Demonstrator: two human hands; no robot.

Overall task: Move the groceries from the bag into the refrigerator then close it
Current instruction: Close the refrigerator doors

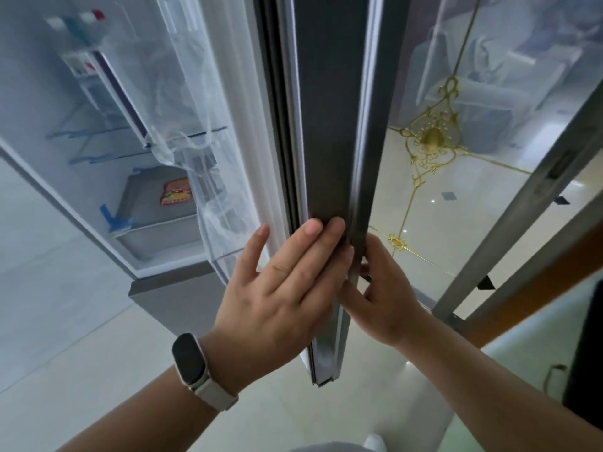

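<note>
The refrigerator door (329,125) stands edge-on in front of me, its dark side panel running from the top of the view down to the floor. My left hand (280,288), with a watch on the wrist, lies flat against the door's edge with fingers spread. My right hand (378,288) grips the door's outer edge from the right, fingers curled behind it. To the left the refrigerator interior (98,151) is open, with glass shelves, a drawer and a box with a red and yellow label (174,190). No grocery bag is in view.
Clear door bins wrapped in thin plastic film (192,132) hang on the door's inner side. A glass panel with gold ornament (434,135) and a metal frame (522,216) stand to the right. Pale floor tiles lie below.
</note>
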